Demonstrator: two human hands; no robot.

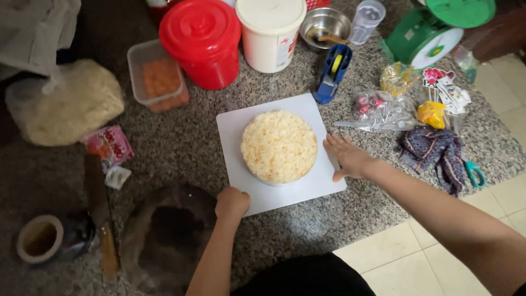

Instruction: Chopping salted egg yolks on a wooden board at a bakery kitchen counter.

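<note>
White square board (241,129) sits mid-counter on the speckled granite counter (181,148), with the round cake (279,146) coated in pale yellow crumbs roughly centred on it. Left hand (232,203) is curled shut on the board's near corner. Right hand (348,158) lies flat and open, fingers spread, touching the board's right edge, gripping nothing. My read: positioning or turning the board, both hands steadying it. Any next move calls for keeping the board level and hands on the edges only, clear of the crumb coat. Cake is round, so no long axis or heading to speak of; the board sits rotated, corners skewed relative to the counter edge. Blue tape dispenser (331,74) just beyond the far corner, red bucket (203,41) further back.
</note>
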